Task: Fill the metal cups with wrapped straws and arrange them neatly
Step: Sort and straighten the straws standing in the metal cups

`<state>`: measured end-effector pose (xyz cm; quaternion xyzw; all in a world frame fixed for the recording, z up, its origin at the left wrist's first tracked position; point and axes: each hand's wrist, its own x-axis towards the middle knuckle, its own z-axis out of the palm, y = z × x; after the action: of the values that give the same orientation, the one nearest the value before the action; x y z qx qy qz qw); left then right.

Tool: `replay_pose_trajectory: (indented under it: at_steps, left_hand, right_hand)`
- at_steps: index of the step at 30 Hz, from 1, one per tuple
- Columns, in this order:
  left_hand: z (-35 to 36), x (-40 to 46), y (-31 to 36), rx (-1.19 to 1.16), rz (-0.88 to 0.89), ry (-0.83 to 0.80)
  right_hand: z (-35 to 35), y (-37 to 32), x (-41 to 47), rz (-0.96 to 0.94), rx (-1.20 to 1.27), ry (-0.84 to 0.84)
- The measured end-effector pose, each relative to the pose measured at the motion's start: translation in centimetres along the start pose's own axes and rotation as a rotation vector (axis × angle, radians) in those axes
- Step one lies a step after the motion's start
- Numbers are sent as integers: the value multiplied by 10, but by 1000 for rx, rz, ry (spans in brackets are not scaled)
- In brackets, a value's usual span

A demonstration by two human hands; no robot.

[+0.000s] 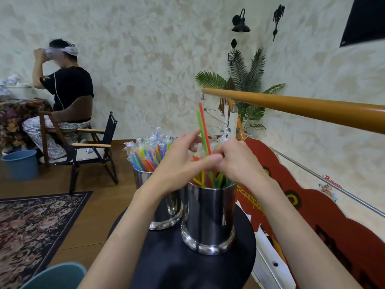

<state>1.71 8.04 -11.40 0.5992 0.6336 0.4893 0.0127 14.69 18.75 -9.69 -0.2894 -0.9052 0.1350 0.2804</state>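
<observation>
Two shiny metal cups stand on a small round black table [170,265]. The nearer cup [208,217] holds several coloured straws. The farther cup [164,207] on the left is packed with wrapped straws [145,152]. Both hands are above the nearer cup. My left hand [179,161] has its fingers spread around a green and an orange straw [203,126] that stick up high. My right hand [235,161] is curled around the bunch of straws in that cup.
A red painted board [312,215] and a wooden handrail [302,109] run along the right. A person sits in a folding chair [91,147] at back left, beside a blue bin [20,163]. A patterned rug [31,222] lies left; a teal bucket [56,276] is near.
</observation>
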Motion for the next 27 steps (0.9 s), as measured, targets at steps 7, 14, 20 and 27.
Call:
replay_pose_trajectory:
  at_steps: [7,14,20,27]
  left_hand:
    - [15,11,7,-86,-38,250]
    - [15,11,2,125,-106,228]
    - [14,8,7,271,-166,131]
    - [14,7,3,208,-78,184]
  right_hand:
    - [-3,5,-1,-100,-1,-52]
    - [-14,11,-6,-103,188,19]
    - [-25,24,-16,-80,433,213]
    - [-21,50,-23,45,465,376]
